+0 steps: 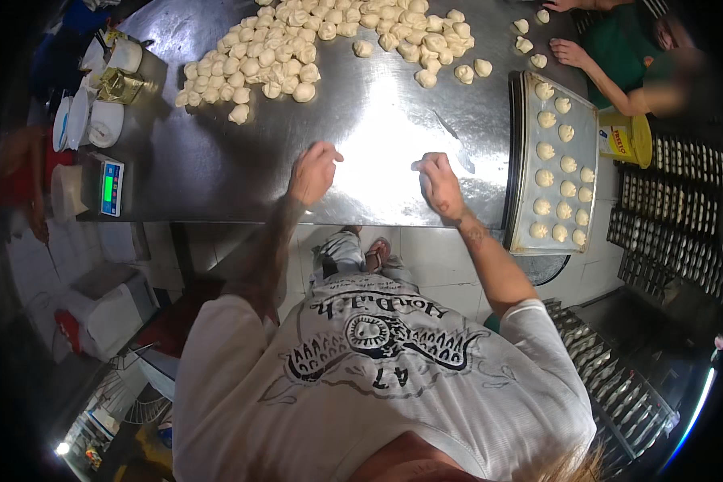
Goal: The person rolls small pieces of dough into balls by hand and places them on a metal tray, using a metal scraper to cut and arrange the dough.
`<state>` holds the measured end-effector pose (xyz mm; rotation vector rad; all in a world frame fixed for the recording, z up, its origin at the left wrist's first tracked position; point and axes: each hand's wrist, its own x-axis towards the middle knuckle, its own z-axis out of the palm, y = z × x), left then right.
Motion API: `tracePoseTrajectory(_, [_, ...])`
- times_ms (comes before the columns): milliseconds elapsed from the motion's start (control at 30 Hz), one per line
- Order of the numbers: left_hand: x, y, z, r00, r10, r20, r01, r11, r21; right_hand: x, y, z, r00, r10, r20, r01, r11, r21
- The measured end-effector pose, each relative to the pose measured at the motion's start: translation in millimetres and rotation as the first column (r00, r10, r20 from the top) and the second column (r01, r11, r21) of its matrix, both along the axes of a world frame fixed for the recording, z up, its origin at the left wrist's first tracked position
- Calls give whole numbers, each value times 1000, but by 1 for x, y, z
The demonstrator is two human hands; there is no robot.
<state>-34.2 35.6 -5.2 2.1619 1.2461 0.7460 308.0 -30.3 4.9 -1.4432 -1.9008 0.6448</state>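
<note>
Both my hands are over the near part of a steel table [241, 181]. My left hand [315, 173] has loosely bent fingers, the tips a little apart, with nothing seen in it. To its right, my right hand [441, 186] is closed, knuckles up. A small dark bit shows at its fingertips, too small to name. A thin dark streak [450, 136] lies on the shiny steel just beyond this hand; I cannot tell whether it is a tool or a reflection. Many pale dough balls [277, 56] are heaped at the far side, apart from both hands.
A baking tray [524, 161] with rows of shaped dough pieces stands at the right. Beyond it, a co-worker's hand [569, 53] rests near loose dough balls [523, 44]. A digital scale [111, 189] is at the left edge, a yellow bucket [639, 140] and loaded racks [675, 213] at right.
</note>
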Motion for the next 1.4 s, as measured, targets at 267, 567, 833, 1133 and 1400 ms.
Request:
tracePoseTrajectory(267, [34, 7, -13, 997, 47, 57, -48, 999, 12, -52, 24, 8, 988, -157, -2, 156, 978, 142])
tracePoseTrajectory(567, [62, 37, 0, 984, 96, -149, -82, 992, 93, -60, 44, 5, 967, -240, 91, 233, 969, 76])
tracePoseTrajectory(833, [82, 47, 0, 932, 347, -103, -317, 919, 234, -56, 62, 3, 943, -304, 135, 272, 939, 211])
tracePoseTrajectory(1133, [73, -7, 32, 903, 421, 88, -428, 898, 103, 64, 39, 27, 850, -390, 355, 472, 863, -182])
tracePoseTrajectory(1400, [170, -37, 3, 989, 147, -25, -146, 988, 43, 86, 6, 24, 997, -68, -37, 63, 989, -135])
